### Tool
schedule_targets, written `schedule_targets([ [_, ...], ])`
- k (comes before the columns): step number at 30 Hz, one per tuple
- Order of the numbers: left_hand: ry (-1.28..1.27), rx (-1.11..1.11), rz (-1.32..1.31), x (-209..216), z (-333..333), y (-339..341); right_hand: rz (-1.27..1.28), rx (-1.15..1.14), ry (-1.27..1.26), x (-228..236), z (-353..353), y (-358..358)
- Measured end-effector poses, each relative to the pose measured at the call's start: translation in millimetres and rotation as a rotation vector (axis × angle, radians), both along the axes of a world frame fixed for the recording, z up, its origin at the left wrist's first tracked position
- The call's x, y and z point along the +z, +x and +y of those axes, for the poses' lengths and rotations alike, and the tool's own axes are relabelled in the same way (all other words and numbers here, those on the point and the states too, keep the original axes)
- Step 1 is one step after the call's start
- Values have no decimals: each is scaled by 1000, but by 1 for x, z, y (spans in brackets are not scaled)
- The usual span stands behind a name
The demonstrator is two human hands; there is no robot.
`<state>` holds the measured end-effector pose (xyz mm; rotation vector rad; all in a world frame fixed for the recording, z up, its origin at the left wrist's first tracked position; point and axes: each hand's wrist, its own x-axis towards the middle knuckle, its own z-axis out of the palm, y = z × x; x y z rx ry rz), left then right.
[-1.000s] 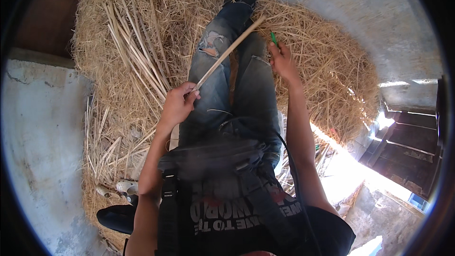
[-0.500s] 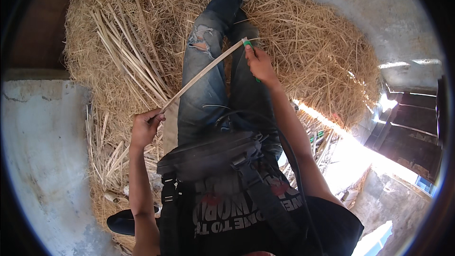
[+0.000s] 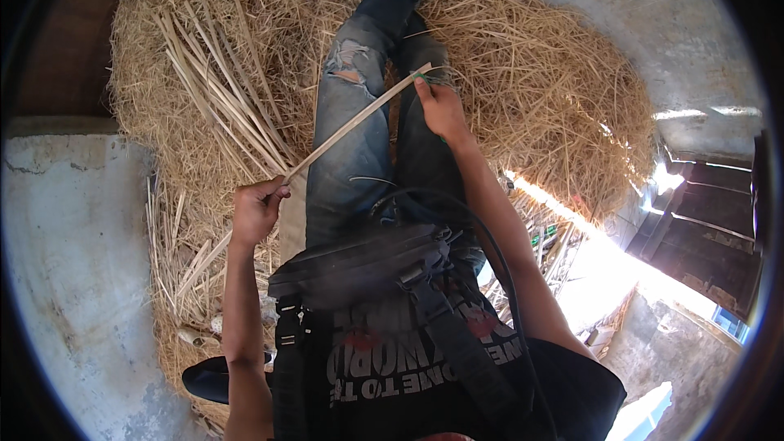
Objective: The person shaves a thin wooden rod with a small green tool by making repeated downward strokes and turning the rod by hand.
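A long, pale bamboo strip [image 3: 351, 124] slants across my lap, rising from left to right. Its lower end is pinched between the thumb and fingers of my left hand [image 3: 256, 211], beside my left thigh. My right hand [image 3: 445, 113] is closed at the upper end, over the right leg, around a slim green-handled knife [image 3: 420, 76]. Most of the knife is covered by the fingers, and its blade cannot be made out. The thumb lies against the tool next to the strip. A thin curled shaving [image 3: 371, 180] rests on my jeans.
Several split strips [image 3: 224, 90] lie on the straw pile [image 3: 523, 90] left of my legs. More sticks [image 3: 175, 253] lie beside my left forearm. A black bag [image 3: 359, 265] with a cable sits at my waist. Concrete walls [image 3: 73, 278] stand on both sides.
My right hand has shifted and turned slightly at the upper end, so less green shows and more of the strip's tip sticks out. My left hand has turned a little, still pinching.
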<state>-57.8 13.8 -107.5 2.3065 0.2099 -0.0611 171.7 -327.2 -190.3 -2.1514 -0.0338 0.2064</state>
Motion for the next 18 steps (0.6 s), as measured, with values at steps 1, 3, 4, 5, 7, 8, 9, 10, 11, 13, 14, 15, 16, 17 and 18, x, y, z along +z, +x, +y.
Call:
schedule_targets([
  [1,6,2,-6,-2,0,0,16,22,-5,2,1,0],
  [3,17,5,-18,-4,-3,3,46,66,-16,6,1,2],
  [4,22,-4,-21,-4,-5,6,81,98,-46,7,2,1],
  [5,28,-13,-23,-3,-9,9,117,130,-76,8,3,0],
  [7,38,-20,-28,1,-19,17,151,150,-89,13,4,-3],
  [8,43,-24,-29,3,-25,23,150,133,-71,15,4,-4],
  [9,49,-29,-30,5,-30,29,148,116,-53,17,4,-5],
  [10,44,-34,-36,3,-34,33,168,129,-85,17,3,-3],
  [11,39,-39,-42,1,-37,38,187,142,-118,16,2,-2],
  [13,42,-49,-52,-1,-47,48,214,146,-137,13,2,-2],
  [14,51,-50,-57,0,-54,53,220,141,-125,11,3,-3],
  [15,58,-49,-64,0,-58,58,224,139,-114,12,4,-2],
  [16,60,-47,-53,-2,-60,61,232,161,-95,15,3,-2],
  [17,63,-45,-43,-3,-61,63,240,184,-75,17,0,-2],
  [18,66,-44,-30,-1,-63,66,250,207,-54,19,-1,-4],
])
